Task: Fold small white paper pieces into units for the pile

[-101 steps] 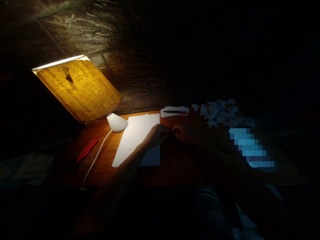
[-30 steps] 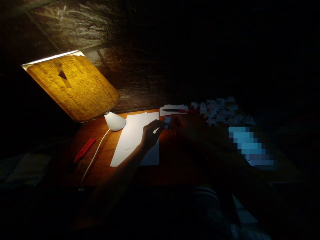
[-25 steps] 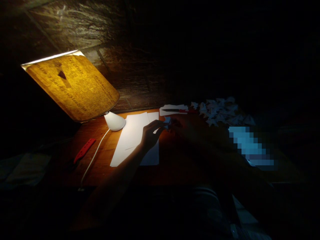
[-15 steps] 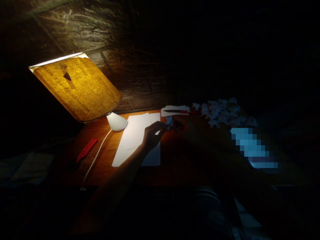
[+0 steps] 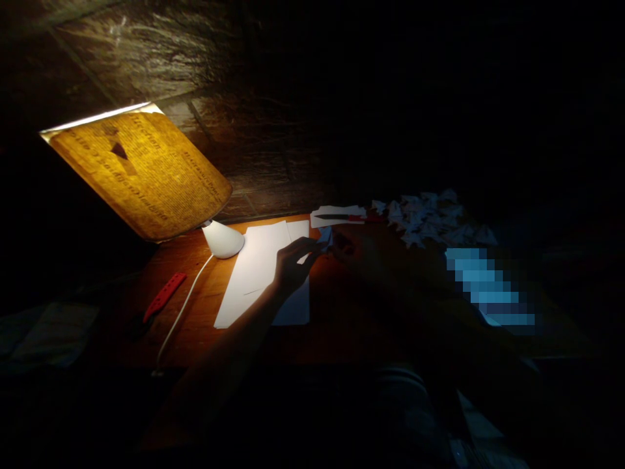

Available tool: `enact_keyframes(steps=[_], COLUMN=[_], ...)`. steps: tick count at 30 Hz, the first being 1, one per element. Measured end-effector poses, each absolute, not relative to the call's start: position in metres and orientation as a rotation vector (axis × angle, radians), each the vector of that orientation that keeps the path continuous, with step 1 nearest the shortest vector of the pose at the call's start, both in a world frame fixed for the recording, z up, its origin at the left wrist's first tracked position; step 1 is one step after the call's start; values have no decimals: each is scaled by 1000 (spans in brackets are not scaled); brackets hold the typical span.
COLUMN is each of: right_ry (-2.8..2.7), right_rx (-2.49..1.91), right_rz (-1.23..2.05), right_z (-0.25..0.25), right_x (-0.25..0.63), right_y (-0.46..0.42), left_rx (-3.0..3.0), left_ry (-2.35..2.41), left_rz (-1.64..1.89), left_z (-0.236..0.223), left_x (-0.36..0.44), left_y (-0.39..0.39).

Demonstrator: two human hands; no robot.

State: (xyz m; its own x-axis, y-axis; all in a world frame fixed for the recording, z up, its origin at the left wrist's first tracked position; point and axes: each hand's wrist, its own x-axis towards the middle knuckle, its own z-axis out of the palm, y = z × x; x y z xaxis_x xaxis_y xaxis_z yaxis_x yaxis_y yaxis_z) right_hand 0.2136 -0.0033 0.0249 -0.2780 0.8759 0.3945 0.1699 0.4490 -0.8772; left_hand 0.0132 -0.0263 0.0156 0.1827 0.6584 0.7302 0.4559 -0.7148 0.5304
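Observation:
A small piece of folded paper (image 5: pixel 325 237) is held above the table between my two hands. My left hand (image 5: pixel 293 262) pinches its left side, thumb below and fingers above, over the white sheets (image 5: pixel 254 273). In deep shadow, my right hand (image 5: pixel 350 249) has its fingers curled at the paper's right side. Just behind the hands lie a smaller stack of white paper (image 5: pixel 322 212) and a knife with a dark blade and red handle (image 5: pixel 359 218) across it. To the right is a heap of several folded paper pieces (image 5: pixel 415 218).
A lit lamp with a print-covered shade (image 5: pixel 146 172) and white base (image 5: pixel 224 240) stands at the left against a stone wall (image 5: pixel 215 130). Its white cord (image 5: pixel 180 312) runs to the front edge. A red-handled tool (image 5: pixel 166 294) lies left; a glowing, pixelated screen (image 5: pixel 488 286) lies right.
The whole view has shifted slightly, so things appear a little further left. Both hands stay at the folded paper, with the right hand's fingers slightly closer around it.

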Motion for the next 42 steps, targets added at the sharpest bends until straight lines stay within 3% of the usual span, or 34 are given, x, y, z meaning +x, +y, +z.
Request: enact_keyframes(steps=[28, 36, 42], right_ry=[-1764, -1580, -1524], right_rx=[-873, -824, -868], right_rz=[730, 1030, 1076], right_z=[19, 19, 20], right_x=[214, 214, 212], right_y=[-1, 0, 1], left_rx=[2392, 2299, 2166], left_ry=[1003, 1037, 1011], left_rz=[1639, 1626, 1581], left_z=[18, 17, 19], left_x=[14, 15, 17], left_y=[-26, -25, -25])
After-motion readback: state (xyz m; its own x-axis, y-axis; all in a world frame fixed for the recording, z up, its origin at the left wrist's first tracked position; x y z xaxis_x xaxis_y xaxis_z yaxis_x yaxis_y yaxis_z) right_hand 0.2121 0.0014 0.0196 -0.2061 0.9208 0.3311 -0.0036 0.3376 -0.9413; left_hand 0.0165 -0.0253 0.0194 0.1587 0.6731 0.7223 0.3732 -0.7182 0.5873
